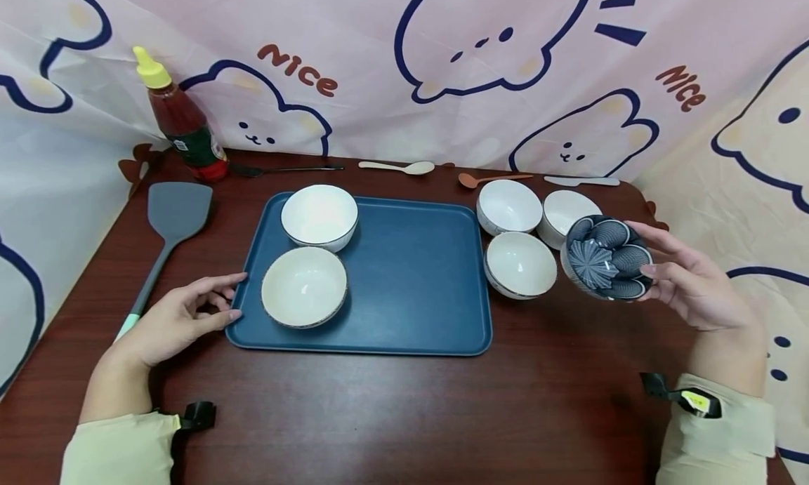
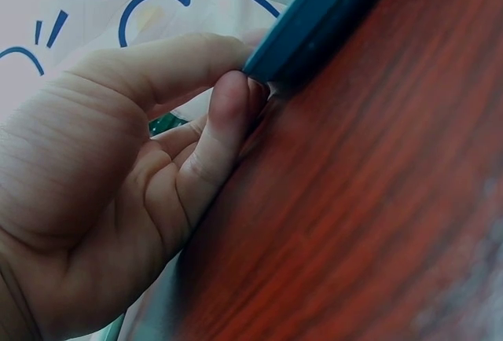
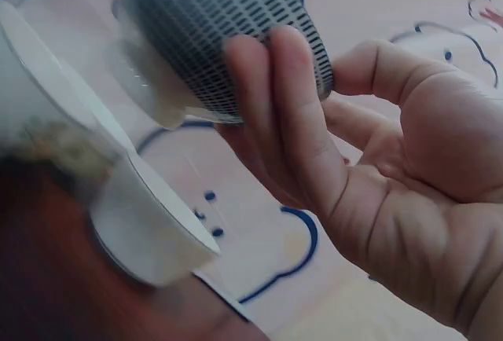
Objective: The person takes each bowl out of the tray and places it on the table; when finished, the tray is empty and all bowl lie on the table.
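My left hand (image 1: 180,319) is at the left side of a blue tray (image 1: 411,281), holding its rim between thumb and fingers; the left wrist view shows the fingertips at the tray edge (image 2: 287,38). On the tray's left part stand two white bowls, one bowl (image 1: 320,215) behind and another bowl (image 1: 305,287) in front. My right hand (image 1: 701,281) grips a bowl (image 1: 603,257) with a dark blue petal pattern inside, raised and tilted so its inside faces the head camera. The right wrist view shows its checkered outside (image 3: 212,34), fingers along the wall and thumb at the rim.
Right of the tray cluster three white bowls: one bowl (image 1: 509,206) behind, one bowl (image 1: 520,264) in front, one bowl (image 1: 567,215) beside. Along the back lie a white spoon (image 1: 398,167), brown spoon (image 1: 470,181) and white knife (image 1: 581,181). A sauce bottle (image 1: 186,123) and grey spatula (image 1: 179,208) are left.
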`<state>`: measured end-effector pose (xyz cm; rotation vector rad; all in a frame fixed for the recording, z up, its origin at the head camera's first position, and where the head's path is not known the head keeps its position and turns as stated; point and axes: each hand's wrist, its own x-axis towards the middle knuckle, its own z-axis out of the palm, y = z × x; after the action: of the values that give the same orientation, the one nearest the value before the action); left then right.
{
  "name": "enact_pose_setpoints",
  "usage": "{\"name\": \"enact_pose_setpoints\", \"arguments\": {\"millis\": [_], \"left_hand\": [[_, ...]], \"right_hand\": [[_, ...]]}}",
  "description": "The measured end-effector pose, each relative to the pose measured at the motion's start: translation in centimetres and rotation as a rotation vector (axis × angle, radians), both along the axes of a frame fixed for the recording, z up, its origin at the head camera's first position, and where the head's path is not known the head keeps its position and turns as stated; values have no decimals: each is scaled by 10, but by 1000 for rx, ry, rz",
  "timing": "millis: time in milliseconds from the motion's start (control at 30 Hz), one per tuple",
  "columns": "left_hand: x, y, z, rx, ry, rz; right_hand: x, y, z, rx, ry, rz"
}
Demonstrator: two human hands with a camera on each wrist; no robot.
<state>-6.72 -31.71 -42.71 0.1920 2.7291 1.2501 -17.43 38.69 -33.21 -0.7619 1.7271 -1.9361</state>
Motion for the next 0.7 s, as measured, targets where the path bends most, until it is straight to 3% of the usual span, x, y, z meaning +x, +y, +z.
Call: {"name": "enact_pose_setpoints", "arguments": {"millis": [167,300,467,700], "left_hand": [[1,0,0,5,4,-8],[-1,0,1,2,8,-13],[-2,1,2,1,-9,-13],[-1,-2,1,-1,-11,1]], "right_hand": [[3,22,-8,100,36,-35],[4,34,-22,57,20,-20],[-3,44,-43,-100,-43,98],[-15,50,-60,-52,-31,135]]}}
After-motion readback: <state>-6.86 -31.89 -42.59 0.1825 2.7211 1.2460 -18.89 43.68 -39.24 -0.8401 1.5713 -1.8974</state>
